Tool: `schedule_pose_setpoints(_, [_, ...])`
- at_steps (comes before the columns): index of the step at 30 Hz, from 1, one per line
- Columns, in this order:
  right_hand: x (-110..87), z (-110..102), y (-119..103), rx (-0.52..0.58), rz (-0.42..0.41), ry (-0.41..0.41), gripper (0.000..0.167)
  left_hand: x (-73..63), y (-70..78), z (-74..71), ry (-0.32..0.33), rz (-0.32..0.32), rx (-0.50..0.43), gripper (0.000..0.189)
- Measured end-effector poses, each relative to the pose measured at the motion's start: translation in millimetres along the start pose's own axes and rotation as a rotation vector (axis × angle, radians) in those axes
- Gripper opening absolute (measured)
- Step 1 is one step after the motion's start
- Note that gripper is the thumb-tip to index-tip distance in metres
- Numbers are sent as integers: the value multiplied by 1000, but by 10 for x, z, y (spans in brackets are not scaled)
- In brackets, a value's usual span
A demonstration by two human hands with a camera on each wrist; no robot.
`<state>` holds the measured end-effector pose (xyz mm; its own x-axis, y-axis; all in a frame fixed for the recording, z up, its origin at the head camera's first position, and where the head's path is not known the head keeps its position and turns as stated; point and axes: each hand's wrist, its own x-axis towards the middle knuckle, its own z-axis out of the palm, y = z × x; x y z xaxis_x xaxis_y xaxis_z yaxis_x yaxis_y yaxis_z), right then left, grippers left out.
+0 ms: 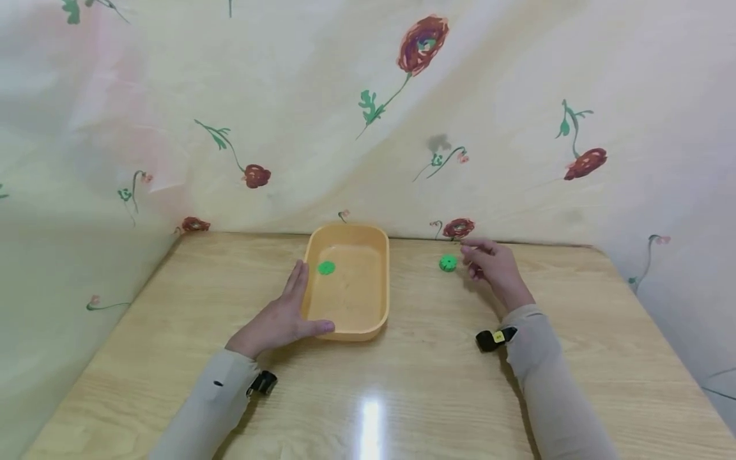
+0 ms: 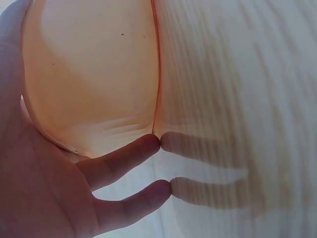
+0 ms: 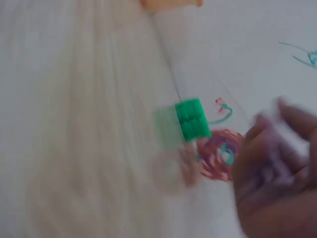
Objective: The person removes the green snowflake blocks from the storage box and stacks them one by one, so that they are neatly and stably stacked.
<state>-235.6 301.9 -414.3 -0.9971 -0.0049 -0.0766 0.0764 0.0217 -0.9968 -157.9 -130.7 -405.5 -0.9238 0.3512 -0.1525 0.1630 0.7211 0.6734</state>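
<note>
A shallow yellow-orange plastic tray (image 1: 351,301) stands at the back of the table. One flat green notched disc (image 1: 326,268) lies inside it, towards its left side. My left hand (image 1: 282,319) is at the tray's left side, fingers straight along the outer wall and thumb across the near rim corner. Right of the tray, on the tabletop, sits a small green notched round piece (image 1: 448,262); from the side it looks like two layers (image 3: 193,119). Just to its right is my right hand (image 1: 494,268), fingers loosely bent, apart from the piece, nothing visible in them.
The wood-grain table (image 1: 425,396) reaches back to a cloth wall (image 1: 310,115) printed with red flowers. This cloth also hangs on the left and right sides. A bright light reflection lies on the table's near part.
</note>
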Motion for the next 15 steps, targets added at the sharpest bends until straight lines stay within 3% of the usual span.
schedule_pose_setpoints(6, [-17,91,-369,196,-126,-67,20,39,27,-15,-8,2,-22,135])
schedule_pose_setpoints(15, [98,604,-916,144,-188,-93,24,38,14,-9,-1,18,-33,136])
